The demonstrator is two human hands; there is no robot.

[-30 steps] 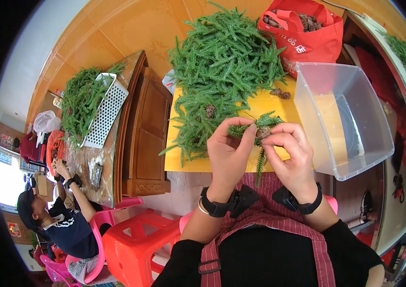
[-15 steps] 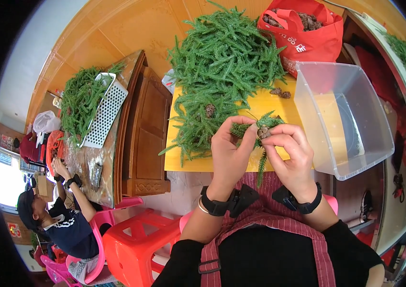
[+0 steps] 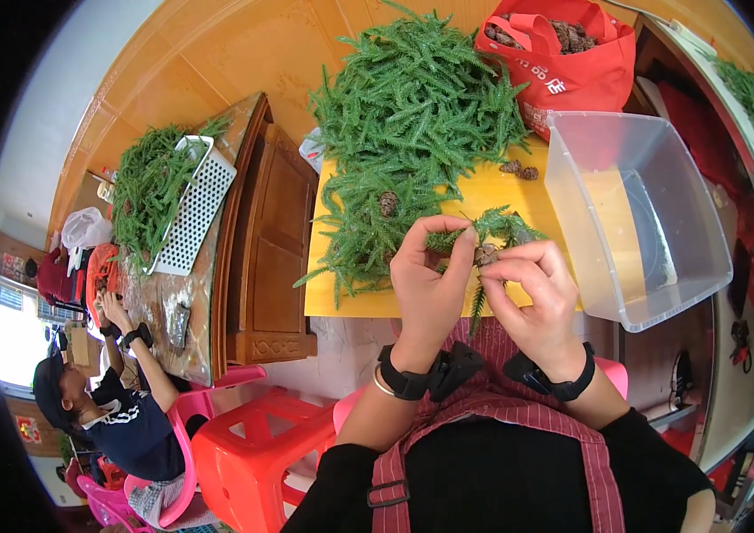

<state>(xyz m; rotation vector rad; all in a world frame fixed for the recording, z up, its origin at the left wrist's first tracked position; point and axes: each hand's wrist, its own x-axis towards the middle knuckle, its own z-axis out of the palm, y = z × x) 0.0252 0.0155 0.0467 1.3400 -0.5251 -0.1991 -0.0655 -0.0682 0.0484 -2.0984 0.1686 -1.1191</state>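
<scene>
My left hand [image 3: 431,266] pinches a green artificial fir sprig [image 3: 499,224] over the near edge of the yellow tabletop [image 3: 323,298]. Between both hands a brown pine cone [image 3: 486,255] sits against the sprig's stems. My right hand [image 3: 535,282] has its thumb and fingers closed on that pine cone from the right. One frond hangs down below the fingers. A big heap of green sprigs [image 3: 417,98] lies just beyond my left hand, with a pine cone [image 3: 388,203] resting on its near part. Two more small pine cones [image 3: 519,169] lie farther back.
A clear plastic bin [image 3: 634,222] stands right of my hands. Behind it a red bag [image 3: 563,67] holds pine cones. At left, a person [image 3: 115,400] works at another table, near a white perforated basket [image 3: 195,213] and more greenery. A red stool [image 3: 257,444] stands left of me.
Both hands stay together, with the sprig turned slightly between them. The right fingers have shifted a little on the pine cone, and the hanging frond has swung slightly left.
</scene>
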